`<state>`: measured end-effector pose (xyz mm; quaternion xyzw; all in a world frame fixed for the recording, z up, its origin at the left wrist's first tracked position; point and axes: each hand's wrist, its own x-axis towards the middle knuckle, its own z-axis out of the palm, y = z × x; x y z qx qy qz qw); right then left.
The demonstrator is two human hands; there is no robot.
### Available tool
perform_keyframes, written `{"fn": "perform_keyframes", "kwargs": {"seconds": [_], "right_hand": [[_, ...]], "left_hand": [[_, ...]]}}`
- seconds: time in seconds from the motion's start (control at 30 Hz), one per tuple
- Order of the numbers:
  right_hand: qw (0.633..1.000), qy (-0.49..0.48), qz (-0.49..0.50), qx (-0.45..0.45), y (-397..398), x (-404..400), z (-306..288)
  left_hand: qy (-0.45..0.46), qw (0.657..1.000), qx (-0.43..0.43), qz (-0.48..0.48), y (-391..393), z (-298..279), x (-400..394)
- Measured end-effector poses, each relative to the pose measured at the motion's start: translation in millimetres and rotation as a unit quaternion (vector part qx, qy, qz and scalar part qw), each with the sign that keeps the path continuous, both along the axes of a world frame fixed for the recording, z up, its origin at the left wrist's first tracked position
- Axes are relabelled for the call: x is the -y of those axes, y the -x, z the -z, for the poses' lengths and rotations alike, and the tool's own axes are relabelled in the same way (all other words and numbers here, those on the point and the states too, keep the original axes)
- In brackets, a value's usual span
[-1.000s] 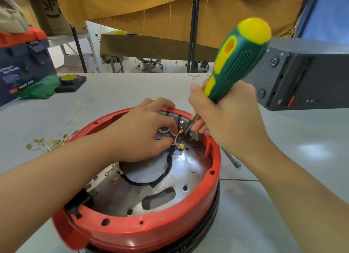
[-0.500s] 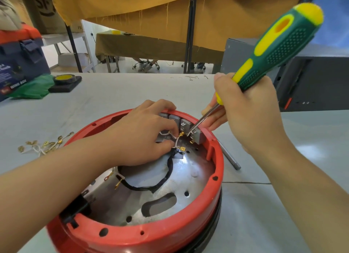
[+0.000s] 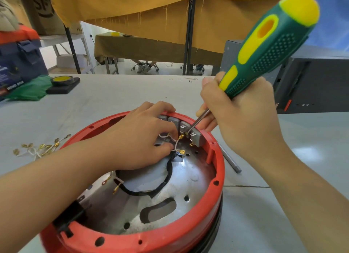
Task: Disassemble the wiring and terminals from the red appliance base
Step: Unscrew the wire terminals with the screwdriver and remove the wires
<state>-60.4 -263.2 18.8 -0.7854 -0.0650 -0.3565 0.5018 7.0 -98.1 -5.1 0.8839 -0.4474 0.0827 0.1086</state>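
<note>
The red appliance base point(image 3: 151, 239) sits at the bench's near edge, a black wire point(image 3: 166, 179) looping over its metal floor. Inside its far rim the left hand point(image 3: 139, 137) pinches a white wire point(image 3: 176, 144) (brass-tipped) beside the grey terminal blocks point(image 3: 196, 138). The right hand point(image 3: 243, 118) grips a green-and-yellow screwdriver point(image 3: 268, 44), tip at those blocks; loose terminals point(image 3: 39, 148) lie toward the bench's left edge.

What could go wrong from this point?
1. The screwdriver tip sits at a brass terminal right beside the left hand's fingers; a slip could jab them.
2. The right hand levers from a steep angle, so the thin white wire or its terminal might tear or bend.
</note>
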Motion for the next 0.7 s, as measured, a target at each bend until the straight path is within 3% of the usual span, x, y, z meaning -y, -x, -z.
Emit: {"fn": "perform_keyframes", "kwargs": {"seconds": [0.33,0.7], "right_hand": [[0.995,0.030,-0.054,-0.077,-3.0,7.5,-11.1],[0.995,-0.011,-0.053,-0.081,-6.6,10.6,-11.5]], "left_hand": [[-0.006,1.000,0.003,-0.002,0.0,0.2,-0.1],[-0.002,1.000,0.004,-0.001,-0.2,0.5,1.0]]}}
